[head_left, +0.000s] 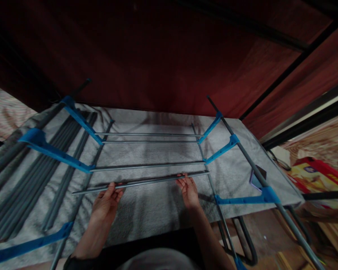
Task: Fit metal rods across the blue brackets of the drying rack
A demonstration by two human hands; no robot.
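Note:
A thin grey metal rod [146, 181] lies crosswise in both my hands above a grey towel [157, 202]. My left hand [107, 200] grips the rod near its left end with closed fingers. My right hand [188, 189] pinches it near the right end, whose tip reaches a blue plastic bracket [222, 149]. Beyond it, three similar rods [149, 165] span between blue brackets [53, 152] on the left and right of a grey rack frame.
Several loose grey tubes [30, 187] lie on the towel at the left. A grey upright pole [253, 165] runs down the right side with more blue brackets [245, 198]. A small dark phone-like object [257, 177] and a red-yellow box [318, 178] are at the right. A dark red wall rises behind.

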